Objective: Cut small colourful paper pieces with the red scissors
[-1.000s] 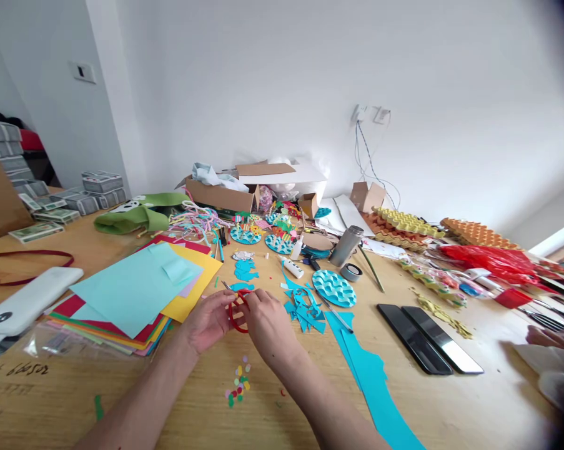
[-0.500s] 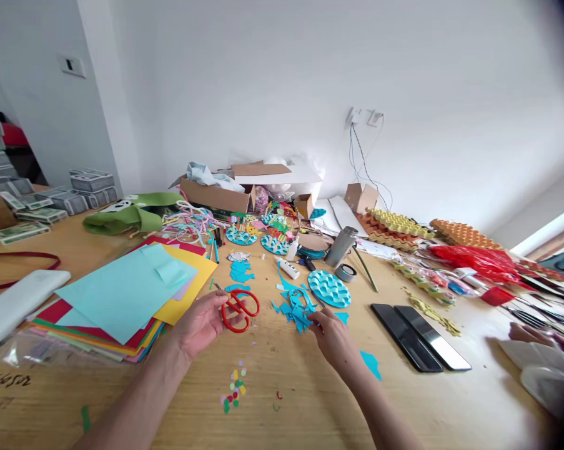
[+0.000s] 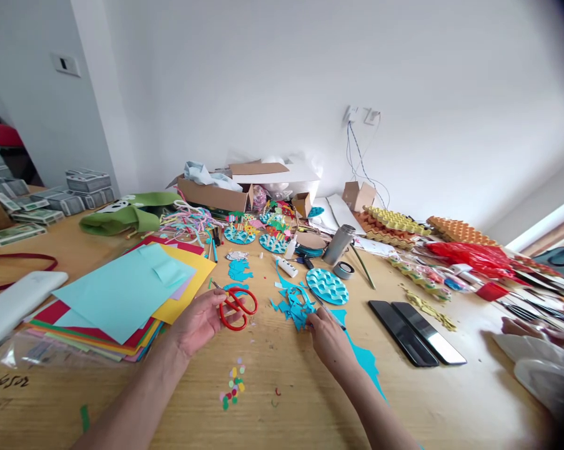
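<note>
Red-handled scissors (image 3: 238, 309) are held in my left hand (image 3: 201, 322), the blades pointing up and away. My right hand (image 3: 329, 337) is closed at the right edge of a heap of blue paper scraps (image 3: 296, 306); its fingertips are too small to show exactly what they pinch. A large blue paper piece (image 3: 366, 361) lies beside and partly under my right wrist. Just beyond that hand sits a round blue wavy disc (image 3: 327, 287). Blue cut-out shapes (image 3: 239, 270) lie past the scissors.
Coloured paper sheets (image 3: 122, 290) are stacked at left. Small paper dots (image 3: 233, 390) lie in front. A flask (image 3: 339, 244), tape roll (image 3: 343, 270) and two phones (image 3: 415, 334) are at right. Another person's hand (image 3: 529, 328) shows at the far right.
More of the large blue paper now shows beside my right wrist. My right hand remains at the scraps, and my left hand still holds the scissors. The view has shifted slightly.
</note>
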Demonstrator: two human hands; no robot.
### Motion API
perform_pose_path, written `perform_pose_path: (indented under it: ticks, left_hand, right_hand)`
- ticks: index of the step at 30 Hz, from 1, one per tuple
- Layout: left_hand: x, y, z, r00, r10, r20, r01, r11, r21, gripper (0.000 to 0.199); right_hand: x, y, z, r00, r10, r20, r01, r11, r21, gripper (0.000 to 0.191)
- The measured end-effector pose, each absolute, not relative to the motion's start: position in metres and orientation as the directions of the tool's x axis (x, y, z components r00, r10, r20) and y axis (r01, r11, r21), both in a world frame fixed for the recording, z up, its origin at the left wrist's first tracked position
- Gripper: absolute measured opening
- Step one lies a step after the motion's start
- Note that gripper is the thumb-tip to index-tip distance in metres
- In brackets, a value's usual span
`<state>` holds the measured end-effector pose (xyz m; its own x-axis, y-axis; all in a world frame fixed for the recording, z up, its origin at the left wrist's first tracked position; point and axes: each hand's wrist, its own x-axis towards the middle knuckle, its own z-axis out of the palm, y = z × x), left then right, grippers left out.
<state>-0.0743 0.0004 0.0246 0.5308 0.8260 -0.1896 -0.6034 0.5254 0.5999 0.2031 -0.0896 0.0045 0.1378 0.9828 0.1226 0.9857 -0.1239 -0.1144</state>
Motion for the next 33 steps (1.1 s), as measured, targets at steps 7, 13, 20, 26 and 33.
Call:
perform_pose_path:
  ticks: [7,13,20,26,33]
  left_hand:
    - [-0.074,-0.001,0.027,0.528,0.828,-0.191,-0.605,0.524,0.600,0.009]
    - [-0.074,0.001,0.025,0.544,0.820,-0.176,-0.600,0.527,0.602,0.009]
    - [-0.075,0.001,0.025,0.513,0.837,-0.191,-0.602,0.510,0.614,0.009]
    - [-0.073,0.000,0.028,0.501,0.838,-0.216,-0.604,0.518,0.606,0.011]
    - [-0.075,0.001,0.025,0.524,0.830,-0.191,-0.598,0.517,0.613,0.010]
  right_hand:
    - [0.195,-0.095,0.017,0.135,0.983,0.126,0.974,-0.108,-0.198,0.024]
    - [0.188,-0.096,0.025,0.083,0.991,0.104,0.954,-0.049,-0.296,0.023]
    - [0.189,-0.079,0.015,0.107,0.982,0.153,0.968,-0.068,-0.241,0.022]
    - [0.190,-0.073,0.010,0.079,0.986,0.144,0.980,-0.050,-0.192,0.019]
    - [0.189,-0.069,0.007,0.046,0.989,0.139,0.988,-0.024,-0.153,0.023]
